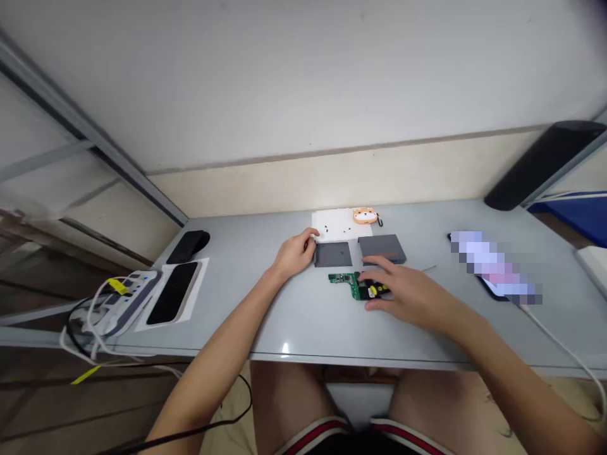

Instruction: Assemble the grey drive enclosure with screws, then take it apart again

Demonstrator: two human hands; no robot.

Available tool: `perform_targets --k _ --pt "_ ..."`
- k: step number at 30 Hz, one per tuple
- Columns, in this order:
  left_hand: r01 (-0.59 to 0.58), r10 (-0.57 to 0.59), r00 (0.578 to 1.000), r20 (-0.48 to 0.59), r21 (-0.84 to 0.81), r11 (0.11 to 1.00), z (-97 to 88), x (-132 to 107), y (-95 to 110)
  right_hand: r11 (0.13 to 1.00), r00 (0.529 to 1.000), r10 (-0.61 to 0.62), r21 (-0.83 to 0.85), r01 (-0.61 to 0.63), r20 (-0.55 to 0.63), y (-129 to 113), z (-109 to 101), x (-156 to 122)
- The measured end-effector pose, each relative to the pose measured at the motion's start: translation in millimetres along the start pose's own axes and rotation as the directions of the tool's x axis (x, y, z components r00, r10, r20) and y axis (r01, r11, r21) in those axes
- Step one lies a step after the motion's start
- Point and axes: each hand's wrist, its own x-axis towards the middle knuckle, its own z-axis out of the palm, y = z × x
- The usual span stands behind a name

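My left hand [294,253] rests on the grey table [303,316], its fingers curled against the left edge of a flat dark grey cover plate [333,254]. My right hand [403,291] lies over the right end of a green circuit board [348,281], with the fingers pinching the board's black and yellow part [374,290]. A second grey case half [382,248] with an orange stripe sits just behind the right hand. A white sheet of paper [334,224] with a few small dark screws lies behind the plates.
An orange animal-shaped pouch [365,216] sits at the back. A phone [493,278] with cable lies right. On the left are a black phone [172,292] on paper, a dark case [188,245] and a white power strip [123,300]. A black cylinder [545,164] leans far right.
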Motion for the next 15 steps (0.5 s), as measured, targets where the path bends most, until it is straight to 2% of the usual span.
perform_targets --k 4,9,12,15 --pt "-0.003 -0.002 0.998 0.070 0.068 0.998 -4.7 -3.9 1.5 0.997 0.997 -0.057 -0.057 0.061 0.060 -0.1 0.6 0.4" --pt "-0.022 0.003 0.994 0.106 0.180 0.983 -16.6 -8.6 0.3 0.996 0.990 -0.086 -0.018 0.088 0.113 0.4 -8.0 11.5" --pt "-0.073 0.042 0.991 0.130 0.242 0.967 -22.3 -10.1 -0.5 0.995 0.994 -0.095 -0.011 0.096 0.055 3.2 -20.5 27.8" --pt "-0.117 0.082 0.985 0.152 0.242 0.963 -23.7 -10.8 -0.5 0.996 0.999 -0.044 -0.073 0.043 -0.015 6.1 -33.1 51.8"
